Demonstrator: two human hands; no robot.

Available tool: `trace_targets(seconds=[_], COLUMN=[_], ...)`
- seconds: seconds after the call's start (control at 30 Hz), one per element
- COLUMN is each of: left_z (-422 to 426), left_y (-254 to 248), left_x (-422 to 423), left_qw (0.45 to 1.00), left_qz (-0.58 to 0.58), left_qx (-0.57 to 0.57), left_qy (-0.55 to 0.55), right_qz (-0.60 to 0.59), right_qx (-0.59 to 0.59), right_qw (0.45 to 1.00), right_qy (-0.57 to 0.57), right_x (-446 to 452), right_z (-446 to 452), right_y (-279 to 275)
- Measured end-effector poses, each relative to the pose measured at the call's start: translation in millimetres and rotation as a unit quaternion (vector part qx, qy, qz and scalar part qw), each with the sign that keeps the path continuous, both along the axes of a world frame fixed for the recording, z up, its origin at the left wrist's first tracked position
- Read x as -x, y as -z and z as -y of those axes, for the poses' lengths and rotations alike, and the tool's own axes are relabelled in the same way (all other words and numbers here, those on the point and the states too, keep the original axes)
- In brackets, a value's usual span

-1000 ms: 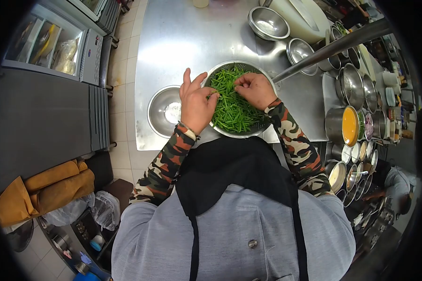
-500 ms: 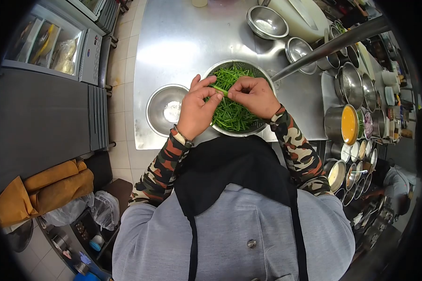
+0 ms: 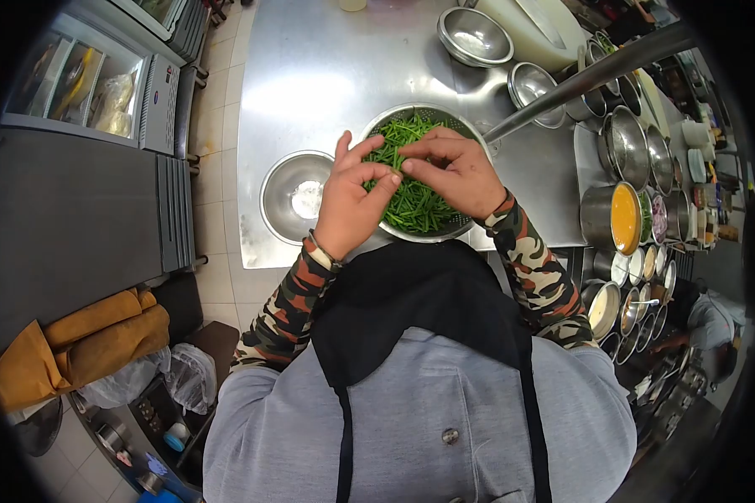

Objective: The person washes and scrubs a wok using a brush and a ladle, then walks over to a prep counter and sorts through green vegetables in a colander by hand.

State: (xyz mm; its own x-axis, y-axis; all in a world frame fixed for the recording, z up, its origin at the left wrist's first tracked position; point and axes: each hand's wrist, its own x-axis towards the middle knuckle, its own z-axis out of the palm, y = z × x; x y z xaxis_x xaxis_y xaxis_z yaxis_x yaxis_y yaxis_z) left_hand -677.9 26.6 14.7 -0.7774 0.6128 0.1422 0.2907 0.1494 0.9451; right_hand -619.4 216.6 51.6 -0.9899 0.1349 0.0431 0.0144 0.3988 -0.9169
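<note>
A perforated steel colander (image 3: 470, 228) full of cut green pieces (image 3: 415, 205) rests near the front edge of the steel table. Over its left side is my left hand (image 3: 356, 193), thumb and index finger pinched on a small green piece (image 3: 396, 168), the other fingers raised. My right hand (image 3: 457, 172) hangs over the colander's right side. Its thumb and index finger are pinched close to the same piece; what they hold is too small to make out. Left of the colander sits a steel bowl (image 3: 285, 205) with a whitish bright patch inside.
Steel bowls (image 3: 476, 38) stand at the back of the table (image 3: 302, 42). A metal pole (image 3: 591, 80) slants above its right side. Pots, one with orange liquid (image 3: 625, 220), line the right. Another person (image 3: 713, 323) is at far right. A fridge (image 3: 92, 84) stands left.
The right hand came in from the right to meet the left over the colander. A green piece stretched between both hands half a second ago now shows less, at the fingertips.
</note>
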Motion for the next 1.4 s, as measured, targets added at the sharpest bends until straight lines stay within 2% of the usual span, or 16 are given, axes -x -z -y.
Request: trace_targets(seconds=[0.03, 0.13, 0.3, 0.37, 0.47, 0.5, 0.7, 0.77, 0.9, 0.97, 1.0, 1.03, 1.1, 1.13, 1.23, 1.4], left_z=[-0.1, -0.5, 6.1, 16.0, 47.4, 57.8, 93.7, 95.2, 93.3, 90.4, 88.8, 86.5, 81.2, 79.8, 77.6, 77.7], left_y=[-0.8, -0.6, -3.9, -4.0, 1.8, 3.9, 16.4, 23.7, 19.9, 20.0, 19.8, 19.4, 18.6, 17.7, 16.3, 17.1], left_x=[-1.8, -2.6, -3.7, -0.8, 9.8, 12.2, 12.4, 10.9, 9.4, 10.5, 10.7, 10.3, 8.8, 8.0, 6.8, 6.3], left_qw=[0.996, 0.987, 0.992, 0.992, 0.952, 0.952, 0.901, 0.898, 0.898, 0.900, 0.901, 0.901, 0.912, 0.912, 0.915, 0.919], left_qz=[-0.084, -0.152, -0.120, -0.112, -0.262, -0.262, -0.272, -0.267, -0.261, -0.255, -0.250, -0.252, -0.265, -0.265, -0.269, -0.261], left_qx=[0.035, 0.047, 0.035, 0.030, 0.114, 0.113, 0.329, 0.339, 0.340, 0.341, 0.341, 0.341, 0.296, 0.296, 0.283, 0.276], left_qy=[-0.022, -0.022, -0.033, -0.046, -0.109, -0.107, -0.081, -0.087, -0.095, -0.093, -0.090, -0.091, -0.105, -0.106, -0.106, -0.106], right_qz=[0.007, 0.018, 0.033, 0.032, 0.006, 0.013, 0.065, 0.039, 0.060, -0.050, -0.009, -0.011, -0.027, 0.026, 0.052, 0.040], right_qx=[-0.006, -0.006, 0.052, 0.034, 0.026, 0.015, 0.039, -0.073, -0.174, -0.266, -0.294, -0.294, -0.410, -0.438, -0.417, -0.363], right_qw=[1.000, 0.998, 0.997, 0.999, 0.997, 0.995, 0.988, 0.992, 0.983, 0.962, 0.952, 0.952, 0.911, 0.898, 0.907, 0.931], right_qy=[-0.028, -0.064, -0.051, 0.010, 0.070, 0.100, 0.135, 0.093, 0.025, -0.046, -0.085, -0.084, -0.041, -0.043, 0.000, -0.014], right_x=[0.1, 2.0, 4.2, 2.9, -0.3, -1.7, -8.8, -11.5, -12.1, -10.2, -10.5, -12.1, -17.6, -19.2, -16.2, -11.8], right_z=[2.7, 3.7, 1.6, -2.0, -24.2, -32.3, -53.2, -52.1, -31.3, -16.9, -9.6, 1.1, 23.7, 29.0, 25.2, 6.4], right_y=[-4.9, -2.7, 7.3, 6.2, 18.0, 19.2, 21.9, 24.2, 25.8, 36.8, 39.1, 36.9, 31.1, 33.6, 58.5, 65.2])
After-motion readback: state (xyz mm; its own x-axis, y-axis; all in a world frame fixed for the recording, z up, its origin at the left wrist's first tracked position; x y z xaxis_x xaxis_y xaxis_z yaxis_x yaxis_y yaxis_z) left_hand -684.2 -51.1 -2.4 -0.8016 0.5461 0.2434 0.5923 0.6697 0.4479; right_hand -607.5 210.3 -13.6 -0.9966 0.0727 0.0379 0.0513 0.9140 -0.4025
